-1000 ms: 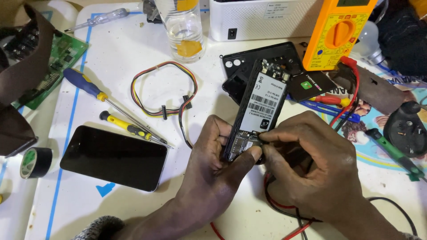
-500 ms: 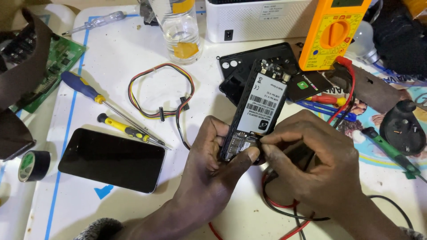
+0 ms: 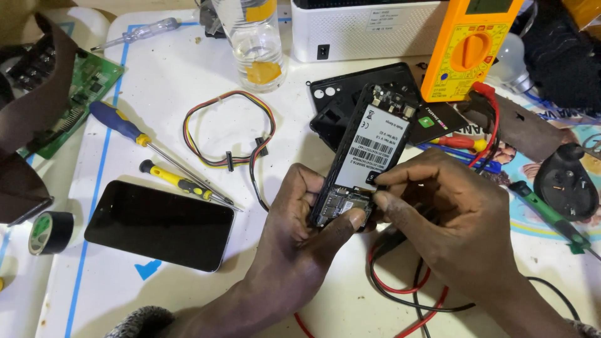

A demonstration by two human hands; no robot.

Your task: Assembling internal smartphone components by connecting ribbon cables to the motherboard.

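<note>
An opened black phone (image 3: 368,150) with a white labelled battery lies tilted on the white worktop (image 3: 188,81), its back cover off. My left hand (image 3: 294,231) grips its lower end, thumb pressed on the exposed circuit board. My right hand (image 3: 451,213) pinches at the same lower edge with thumb and forefinger; whether it holds a small tool or part is hidden. A black back cover (image 3: 338,94) lies under the phone.
A black smartphone (image 3: 159,225) lies face down at left, beside two screwdrivers (image 3: 125,128) (image 3: 175,183) and a coiled wire bundle (image 3: 228,131). A yellow multimeter (image 3: 469,50) with red and black leads, a glass jar (image 3: 256,44), a white box (image 3: 369,28), tape roll (image 3: 50,231) surround them.
Both hands stay on the phone's lower end. The right fingers have shifted slightly along that edge; the view has moved a little.
</note>
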